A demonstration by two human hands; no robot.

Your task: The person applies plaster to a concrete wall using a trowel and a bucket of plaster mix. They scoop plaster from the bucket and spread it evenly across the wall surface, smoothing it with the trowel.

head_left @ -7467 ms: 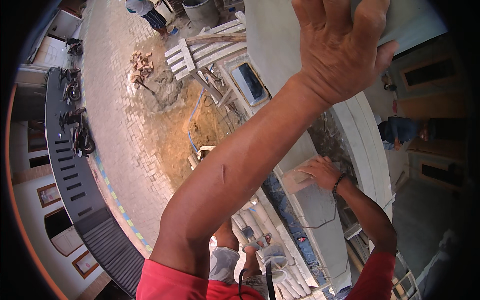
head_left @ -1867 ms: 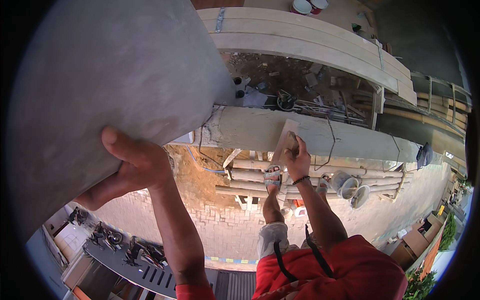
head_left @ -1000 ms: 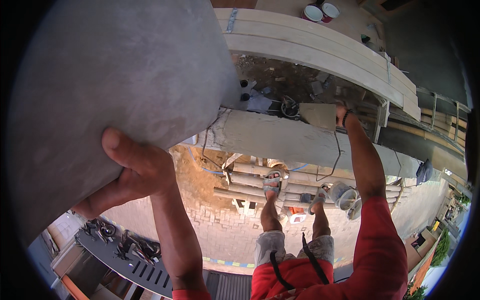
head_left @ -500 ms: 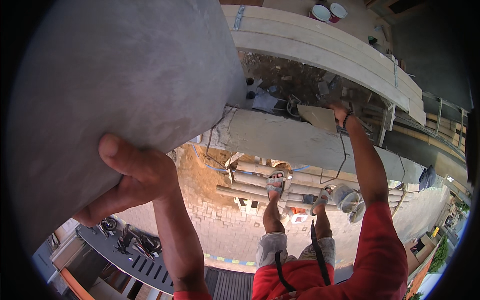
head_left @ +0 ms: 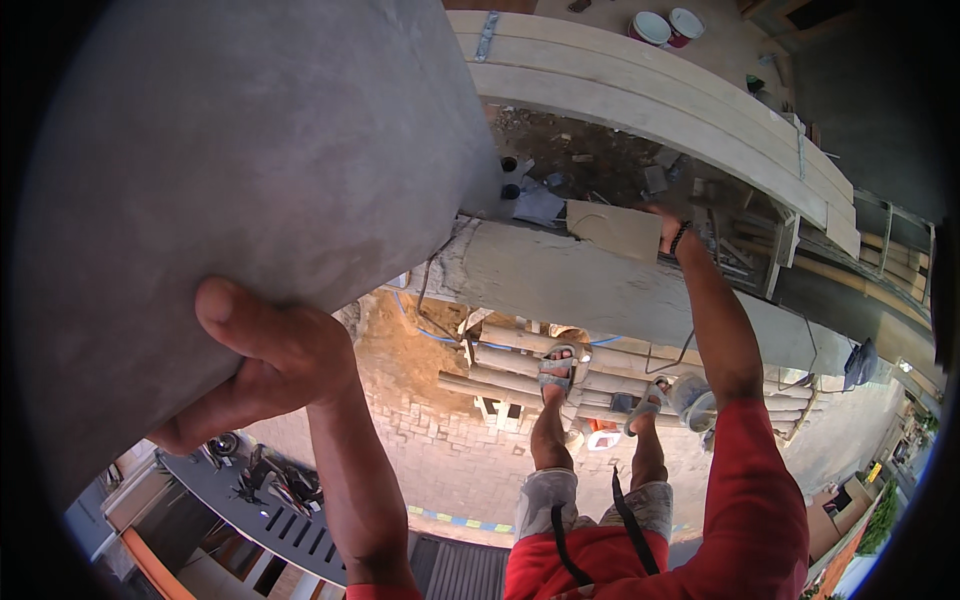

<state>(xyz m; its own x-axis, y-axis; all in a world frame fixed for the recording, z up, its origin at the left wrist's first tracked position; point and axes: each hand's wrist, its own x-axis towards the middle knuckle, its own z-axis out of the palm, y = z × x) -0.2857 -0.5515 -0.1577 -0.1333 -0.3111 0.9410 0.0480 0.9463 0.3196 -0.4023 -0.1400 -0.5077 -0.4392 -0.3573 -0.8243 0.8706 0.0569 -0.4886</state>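
Note:
My left hand (head_left: 280,352) grips the edge of a large grey plastered column (head_left: 260,150), the thumb on its smooth face and the fingers wrapped behind the corner. Beyond and to the right, my right hand (head_left: 672,230) is closed on the right end of a flat rectangular tan board (head_left: 612,229); its fingers are partly hidden. The board lies along the far upper edge of a grey concrete beam (head_left: 520,258), which runs rightward from the column's foot. Wet-looking grey plaster covers part of the beam. Bent metal rods (head_left: 425,280) stick out along its near side.
My sandalled feet stand on horizontal poles (head_left: 500,358) high over brick paving (head_left: 440,460). A bucket (head_left: 692,398) is beside my right foot. Long pale planks (head_left: 640,85) span beyond the beam, over rubble (head_left: 590,145). Two white buckets (head_left: 650,28) stand farther off. Below left is a motorbike (head_left: 280,478).
My right hand has slid the board leftward along the beam, and the board now lies more level with it. My left hand keeps its hold on the column. The view has shifted slightly.

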